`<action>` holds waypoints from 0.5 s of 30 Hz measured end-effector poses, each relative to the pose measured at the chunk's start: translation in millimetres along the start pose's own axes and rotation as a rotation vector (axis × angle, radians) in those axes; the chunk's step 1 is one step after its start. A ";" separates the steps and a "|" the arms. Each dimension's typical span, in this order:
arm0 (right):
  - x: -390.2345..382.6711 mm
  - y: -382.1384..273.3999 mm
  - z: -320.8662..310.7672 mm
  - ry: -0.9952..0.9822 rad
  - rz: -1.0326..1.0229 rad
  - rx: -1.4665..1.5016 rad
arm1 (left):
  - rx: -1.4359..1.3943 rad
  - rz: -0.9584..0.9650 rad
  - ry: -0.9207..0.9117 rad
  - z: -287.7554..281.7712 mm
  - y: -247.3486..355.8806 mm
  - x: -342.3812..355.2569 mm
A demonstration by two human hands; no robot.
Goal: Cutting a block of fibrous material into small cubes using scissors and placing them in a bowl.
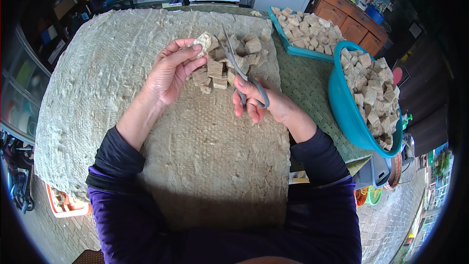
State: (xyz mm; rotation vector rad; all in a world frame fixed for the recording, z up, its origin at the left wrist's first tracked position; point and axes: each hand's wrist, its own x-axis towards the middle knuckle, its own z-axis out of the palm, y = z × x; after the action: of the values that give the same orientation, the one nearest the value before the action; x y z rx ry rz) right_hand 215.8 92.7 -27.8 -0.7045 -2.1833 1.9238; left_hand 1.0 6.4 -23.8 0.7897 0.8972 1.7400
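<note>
My left hand (174,68) pinches a pale fibrous chunk (203,43) between thumb and fingers. In my right hand (261,99) is a pair of grey-handled scissors (237,61), its blades pointing up and away, apart from each other at the tips. The blades stand just right of the held chunk. Behind and below them lies a loose pile of tan, roughly cubic chunks (253,46), partly hidden by the scissors and my hands. The pile rests on a thick, fuzzy beige mat (195,166) of fibrous material.
On the green patterned tabletop (312,85) to the right stand a teal tray (308,54) and a large teal basin (344,112), both heaped with similar chunks. An orange-red crate (68,210) sits on the paved floor at left. A wooden cabinet (349,19) stands at the back right.
</note>
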 end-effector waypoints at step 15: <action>-3.1 -11.7 7.5 0.026 -0.038 -0.304 | 0.030 0.052 0.005 2.4 2.6 0.8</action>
State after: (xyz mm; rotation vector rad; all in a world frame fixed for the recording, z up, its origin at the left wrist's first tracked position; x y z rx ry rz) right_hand 212.6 83.9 -17.2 -0.7193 -2.4818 1.5712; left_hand 1.6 7.0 -20.3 0.8353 0.9159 1.7782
